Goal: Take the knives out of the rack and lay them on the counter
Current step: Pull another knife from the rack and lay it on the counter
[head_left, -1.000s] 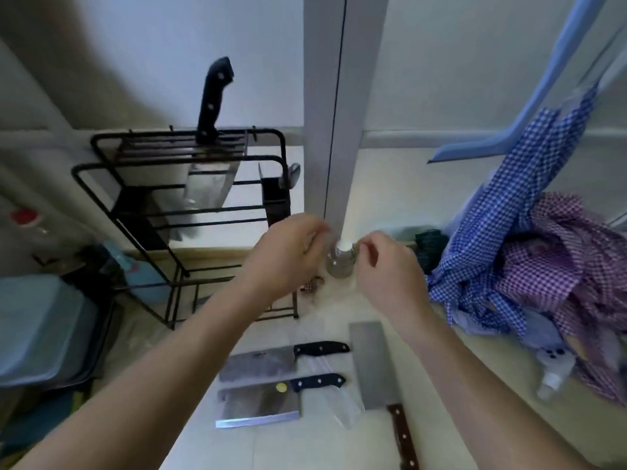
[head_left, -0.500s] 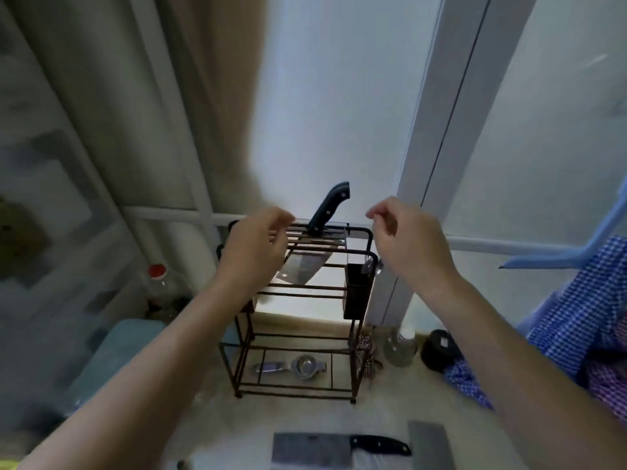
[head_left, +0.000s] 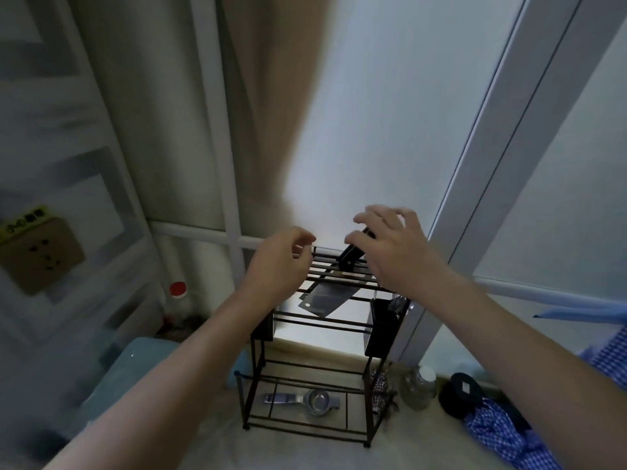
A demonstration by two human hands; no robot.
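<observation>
A black wire rack (head_left: pixel 307 427) stands on the counter by the window. One cleaver (head_left: pixel 322 301) hangs in its top slots, black handle sticking up at a slant, steel blade showing between the bars. My right hand (head_left: pixel 393 252) hovers over that handle with fingers spread, partly covering it; no firm grip shows. My left hand (head_left: pixel 280 262) is at the rack's top left edge, fingers curled loosely, holding nothing. The knives laid on the counter are out of frame.
A metal strainer (head_left: pixel 317 400) lies on the rack's bottom shelf. A black utensil cup (head_left: pixel 381 329) hangs on the rack's right side. To the right are a clear bottle (head_left: pixel 419 388), a dark round object (head_left: pixel 461 395) and blue checked cloth (head_left: pixel 502 432). A blue-grey tub (head_left: pixel 135 374) sits left.
The view tilted up, so the knives on the counter left the frame. My right hand moved from beside the rack onto the cleaver's handle. My left hand stayed at the rack's top left.
</observation>
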